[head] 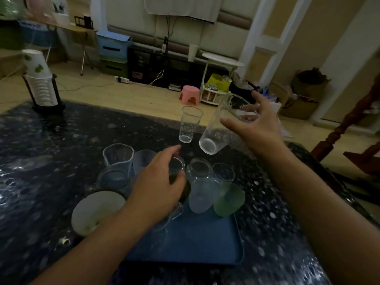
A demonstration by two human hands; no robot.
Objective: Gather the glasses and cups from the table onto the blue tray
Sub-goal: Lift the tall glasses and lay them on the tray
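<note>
The blue tray (197, 241) lies on the dark speckled table, with several cups and glasses crowded at its far end. My left hand (158, 182) grips a dark glass (177, 167) standing among them. Beside it stand a clear glass (200, 184), a smaller clear glass (223, 171) and a green cup (229, 200). To the left are a clear spouted beaker (118, 156), a bluish cup (143, 161) and a white bowl-like cup (96, 210). My right hand (253, 124) holds a tall clear glass (218, 130) tilted in the air above the tray's far side. Another clear glass (190, 124) stands upright on the table beyond the tray.
A holder with a stack of white paper cups (40, 83) stands at the table's far left corner. Beyond the table's far edge is the floor with a pink stool (190, 96). A wooden chair (357, 140) stands to the right.
</note>
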